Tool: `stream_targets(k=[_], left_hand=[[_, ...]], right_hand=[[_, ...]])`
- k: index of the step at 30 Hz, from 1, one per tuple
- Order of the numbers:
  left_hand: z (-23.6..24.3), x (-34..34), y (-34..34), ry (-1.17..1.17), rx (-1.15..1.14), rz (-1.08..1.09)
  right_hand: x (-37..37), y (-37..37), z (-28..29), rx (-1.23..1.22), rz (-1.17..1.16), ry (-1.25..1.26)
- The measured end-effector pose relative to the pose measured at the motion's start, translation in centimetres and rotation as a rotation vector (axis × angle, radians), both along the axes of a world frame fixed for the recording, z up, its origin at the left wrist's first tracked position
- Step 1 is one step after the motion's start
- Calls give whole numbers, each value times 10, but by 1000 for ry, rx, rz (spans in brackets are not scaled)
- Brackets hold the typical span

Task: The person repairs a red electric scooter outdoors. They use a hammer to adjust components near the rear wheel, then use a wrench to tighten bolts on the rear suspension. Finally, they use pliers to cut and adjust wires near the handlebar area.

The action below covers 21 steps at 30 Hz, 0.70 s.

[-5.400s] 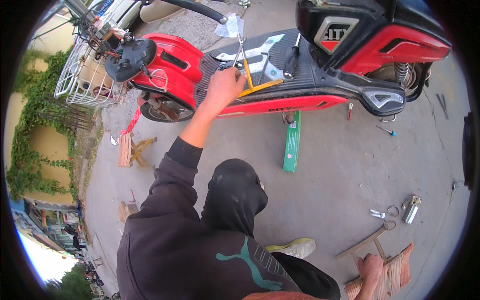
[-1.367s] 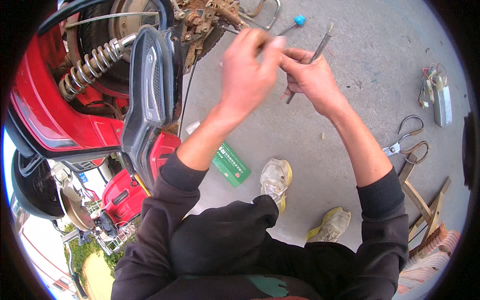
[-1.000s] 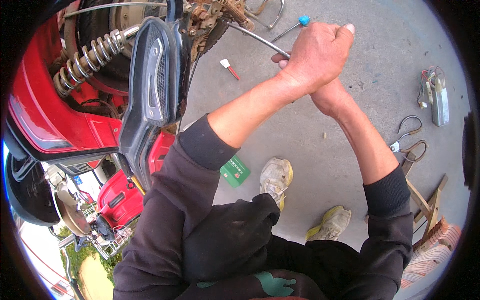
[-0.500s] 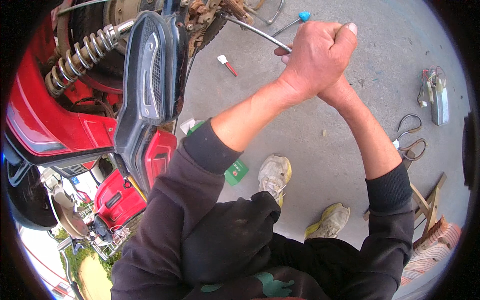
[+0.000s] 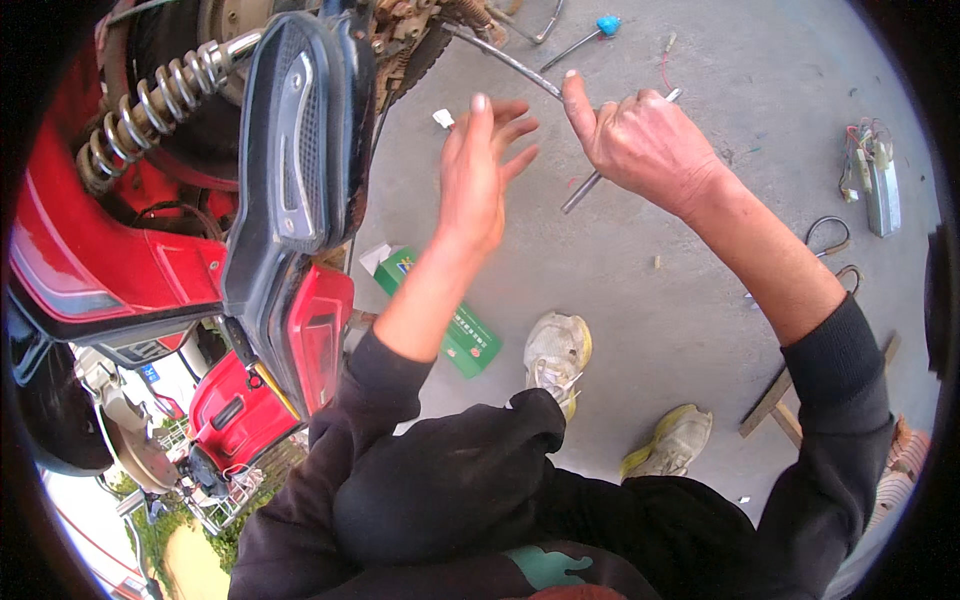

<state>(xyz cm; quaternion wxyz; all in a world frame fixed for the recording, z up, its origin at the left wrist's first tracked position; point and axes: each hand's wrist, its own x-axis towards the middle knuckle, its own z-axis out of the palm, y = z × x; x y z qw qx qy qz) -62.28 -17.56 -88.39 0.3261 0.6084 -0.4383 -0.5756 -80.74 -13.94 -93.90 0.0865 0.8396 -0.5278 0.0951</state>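
Observation:
My right hand [image 5: 650,150] is closed around the crossbar of a metal T-handle wrench [image 5: 508,62], thumb stretched along the shaft. One end of the bar sticks out below the fist and the other above it. The shaft reaches left to the rusty, greasy underside parts [image 5: 405,30] of a red vehicle [image 5: 130,225]; I cannot tell what its tip sits on. My left hand [image 5: 475,185] hangs apart from the wrench, fingers spread and holding nothing, beside the vehicle's black footboard [image 5: 300,140].
A coil spring shock absorber [image 5: 150,115] shows at left. On the concrete floor lie a green box [image 5: 465,345], a blue-headed tool [image 5: 607,26], a white connector [image 5: 443,118], a silver box with wires [image 5: 880,185], scissors [image 5: 828,240] and wooden strips [image 5: 768,400] at right.
My left hand has come off the wrench and moved left toward the footboard, its fingers opening. My right hand stays on the crossbar, now in plain view.

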Motion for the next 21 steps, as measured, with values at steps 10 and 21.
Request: stream_targets(k=[10,21], left_hand=[[-5,-20,-62,246,7,-52],[-23,15,-76,320,-36,156]], right_hand=[[-41,31,19,398,-520,-1213],[1,3,25,1271,-37,-2529]])
